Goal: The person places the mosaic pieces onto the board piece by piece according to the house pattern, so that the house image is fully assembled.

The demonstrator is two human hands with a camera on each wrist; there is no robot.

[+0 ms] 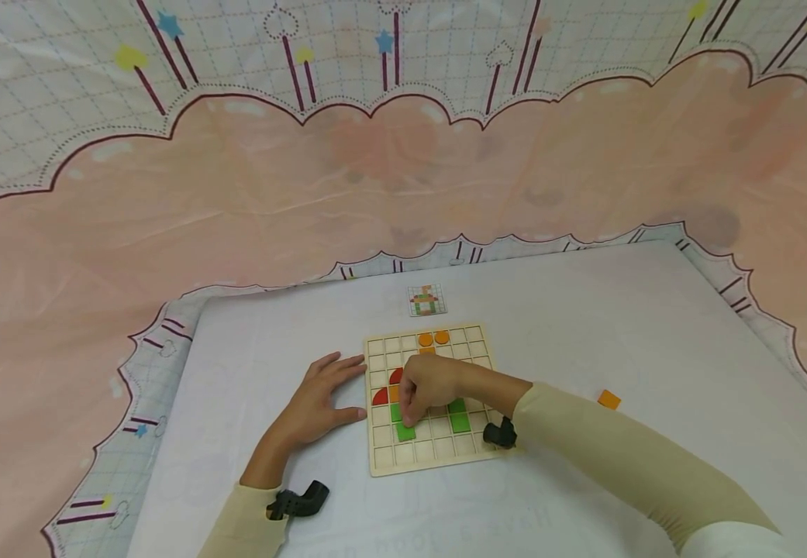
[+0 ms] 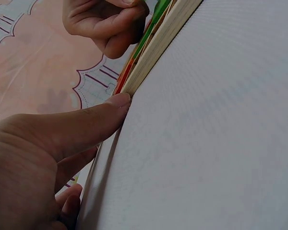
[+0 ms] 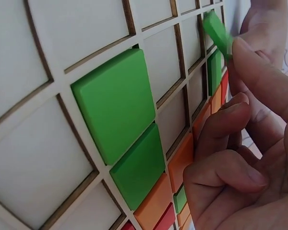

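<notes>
A wooden grid board (image 1: 384, 459) lies on the white table, with orange, red and green tiles in several of its cells. My right hand (image 1: 432, 381) reaches over the board and pinches a green square tile (image 3: 217, 32) between thumb and finger. That tile is tilted over a cell in the right wrist view, near another green tile (image 3: 214, 72). On the board's left side, my left hand (image 1: 315, 399) rests with spread fingers; its thumb (image 2: 110, 108) touches the board's edge. The right hand covers the middle of the board in the head view.
Behind the board lies a small pattern card (image 1: 427, 300) with a coloured figure on a grid. A loose orange square tile (image 1: 608, 400) lies on the table to the right, beyond the right forearm. A patterned cloth (image 1: 403, 178) hangs behind the table.
</notes>
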